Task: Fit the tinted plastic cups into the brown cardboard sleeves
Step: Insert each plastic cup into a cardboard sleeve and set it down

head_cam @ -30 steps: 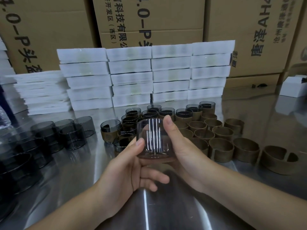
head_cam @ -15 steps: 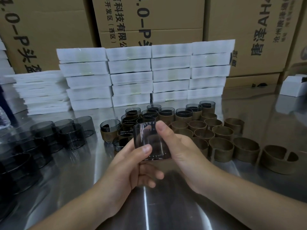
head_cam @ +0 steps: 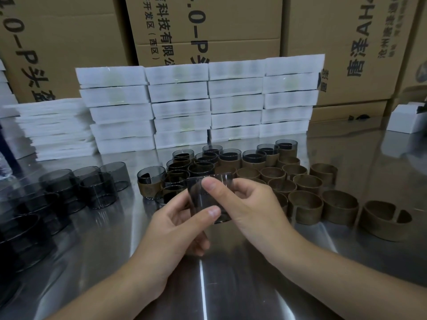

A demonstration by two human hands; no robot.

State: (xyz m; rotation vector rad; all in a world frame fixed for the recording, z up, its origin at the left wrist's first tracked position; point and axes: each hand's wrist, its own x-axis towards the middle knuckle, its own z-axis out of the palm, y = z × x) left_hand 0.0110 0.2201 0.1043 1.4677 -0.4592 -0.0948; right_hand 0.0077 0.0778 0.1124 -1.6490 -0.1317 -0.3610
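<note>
A tinted plastic cup [head_cam: 203, 199] is held above the metal table [head_cam: 111, 245] between both hands. My left hand [head_cam: 178, 229] grips it from below and the left, thumb on its lower wall. My right hand [head_cam: 249, 206] grips it from the right, thumb pressed across its upper wall. Empty brown cardboard sleeves [head_cam: 305, 204] stand in rows to the right. Behind the hands stand several sleeves with cups fitted in them [head_cam: 231, 158]. Loose tinted cups [head_cam: 97, 185] lie in a pile at the left.
Stacks of white foam trays [head_cam: 184, 107] line the back of the table, with large cardboard boxes [head_cam: 203, 26] behind them. A small white box [head_cam: 406, 116] sits at the far right. One sleeve [head_cam: 383, 220] stands alone at the right end.
The cup has come down and tilted in my hands. My right thumb has slid across its upper wall, and my left thumb has moved onto its lower front.
</note>
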